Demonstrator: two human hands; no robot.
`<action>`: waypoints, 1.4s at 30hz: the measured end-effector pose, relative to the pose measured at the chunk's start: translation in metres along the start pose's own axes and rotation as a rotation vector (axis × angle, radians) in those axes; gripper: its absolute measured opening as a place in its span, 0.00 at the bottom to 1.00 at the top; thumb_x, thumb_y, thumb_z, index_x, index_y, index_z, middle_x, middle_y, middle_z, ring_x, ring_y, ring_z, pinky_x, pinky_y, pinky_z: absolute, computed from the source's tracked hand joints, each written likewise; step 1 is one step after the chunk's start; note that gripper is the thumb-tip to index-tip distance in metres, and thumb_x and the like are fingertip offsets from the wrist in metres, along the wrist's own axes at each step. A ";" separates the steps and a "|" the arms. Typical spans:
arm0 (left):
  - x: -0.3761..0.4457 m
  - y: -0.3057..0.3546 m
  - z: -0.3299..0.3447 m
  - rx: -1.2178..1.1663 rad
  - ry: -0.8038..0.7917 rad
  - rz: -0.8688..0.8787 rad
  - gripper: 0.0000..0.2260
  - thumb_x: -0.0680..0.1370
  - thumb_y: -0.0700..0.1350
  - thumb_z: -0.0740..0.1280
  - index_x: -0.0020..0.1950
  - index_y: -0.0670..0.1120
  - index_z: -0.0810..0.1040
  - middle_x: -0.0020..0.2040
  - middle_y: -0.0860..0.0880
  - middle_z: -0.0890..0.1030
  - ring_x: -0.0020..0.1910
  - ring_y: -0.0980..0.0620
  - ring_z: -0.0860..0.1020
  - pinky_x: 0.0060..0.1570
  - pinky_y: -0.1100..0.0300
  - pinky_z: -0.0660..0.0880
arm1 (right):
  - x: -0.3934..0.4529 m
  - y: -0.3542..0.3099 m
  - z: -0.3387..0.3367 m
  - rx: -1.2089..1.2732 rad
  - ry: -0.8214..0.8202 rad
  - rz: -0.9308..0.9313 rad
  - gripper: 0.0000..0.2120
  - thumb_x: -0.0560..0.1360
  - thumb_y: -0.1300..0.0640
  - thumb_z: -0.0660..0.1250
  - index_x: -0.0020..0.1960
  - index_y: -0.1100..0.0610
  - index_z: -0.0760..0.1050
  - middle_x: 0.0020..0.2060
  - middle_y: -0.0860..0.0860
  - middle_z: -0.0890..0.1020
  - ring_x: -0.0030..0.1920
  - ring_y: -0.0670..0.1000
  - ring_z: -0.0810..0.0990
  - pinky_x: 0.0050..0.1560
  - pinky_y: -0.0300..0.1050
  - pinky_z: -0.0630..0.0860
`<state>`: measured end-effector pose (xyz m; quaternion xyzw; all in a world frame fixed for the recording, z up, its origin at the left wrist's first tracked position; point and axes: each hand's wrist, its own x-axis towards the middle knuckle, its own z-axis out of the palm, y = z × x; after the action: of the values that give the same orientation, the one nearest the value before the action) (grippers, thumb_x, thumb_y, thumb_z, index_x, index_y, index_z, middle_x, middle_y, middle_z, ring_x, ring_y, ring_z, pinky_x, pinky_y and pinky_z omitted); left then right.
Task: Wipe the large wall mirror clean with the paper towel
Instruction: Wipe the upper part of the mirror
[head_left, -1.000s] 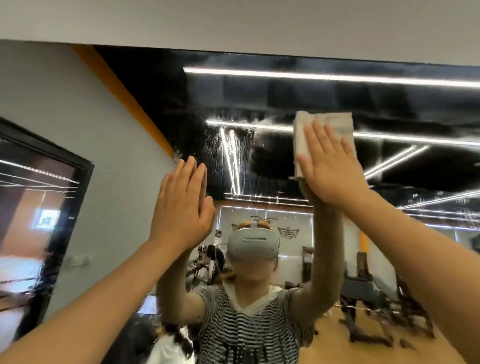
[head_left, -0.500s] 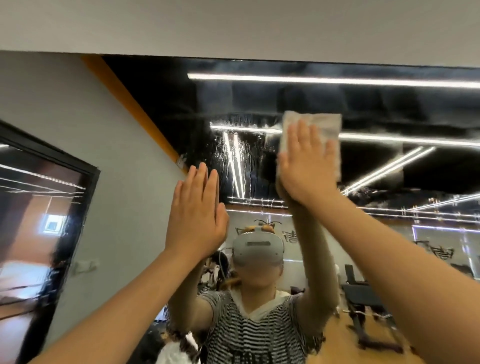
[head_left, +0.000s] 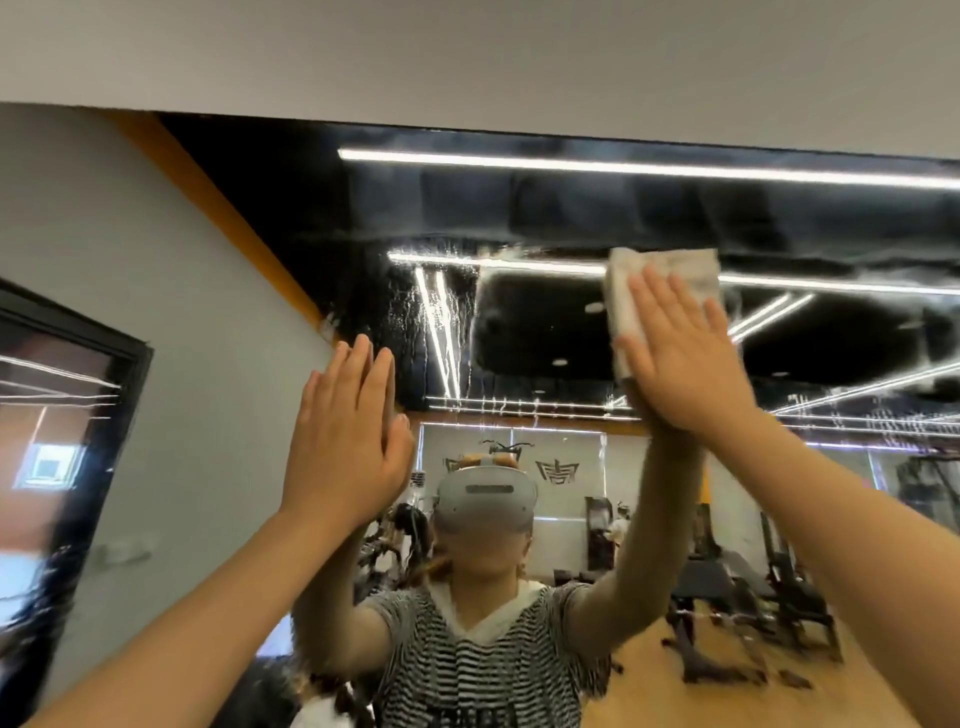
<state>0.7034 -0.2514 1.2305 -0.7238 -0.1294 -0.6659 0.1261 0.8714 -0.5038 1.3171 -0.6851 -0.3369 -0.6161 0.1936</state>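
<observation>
Two hands up on one wall mirror (head_left: 571, 208): right hand (head_left: 675, 358) flat, pressing one paper towel (head_left: 670, 275) to the glass, left hand (head_left: 345, 441) flat, its grip holding nothing.

I am standing in a gym. The large wall mirror (head_left: 571, 332) in front of me reflects weight benches (head_left: 727, 587) and exercise machines (head_left: 795, 582) on a wooden floor (head_left: 654, 696) to the right, linear strip lights (head_left: 623, 169) on a black ceiling, and emblem graphics (head_left: 553, 470) on the far wall.
</observation>
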 end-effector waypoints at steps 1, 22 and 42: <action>0.000 0.001 0.000 0.003 0.001 -0.001 0.31 0.77 0.54 0.47 0.77 0.41 0.60 0.78 0.42 0.59 0.77 0.44 0.54 0.74 0.50 0.46 | -0.003 0.017 -0.004 -0.005 -0.006 0.043 0.31 0.79 0.42 0.40 0.80 0.54 0.47 0.79 0.53 0.50 0.78 0.52 0.46 0.75 0.53 0.42; -0.001 0.002 -0.003 -0.037 0.021 0.008 0.31 0.77 0.54 0.47 0.78 0.43 0.58 0.78 0.43 0.58 0.78 0.46 0.53 0.72 0.53 0.39 | 0.034 -0.152 0.022 0.033 -0.001 -0.052 0.27 0.83 0.45 0.44 0.80 0.52 0.44 0.79 0.52 0.46 0.78 0.55 0.43 0.74 0.59 0.41; -0.002 0.000 0.006 0.077 0.068 0.021 0.29 0.77 0.51 0.52 0.77 0.41 0.60 0.77 0.41 0.61 0.76 0.44 0.57 0.71 0.48 0.44 | 0.050 -0.150 0.023 0.062 0.109 -0.037 0.25 0.84 0.52 0.47 0.78 0.60 0.53 0.78 0.57 0.52 0.78 0.55 0.49 0.75 0.58 0.47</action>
<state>0.7090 -0.2492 1.2283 -0.6965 -0.1432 -0.6834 0.1652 0.7839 -0.3720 1.3400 -0.6376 -0.3576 -0.6454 0.2214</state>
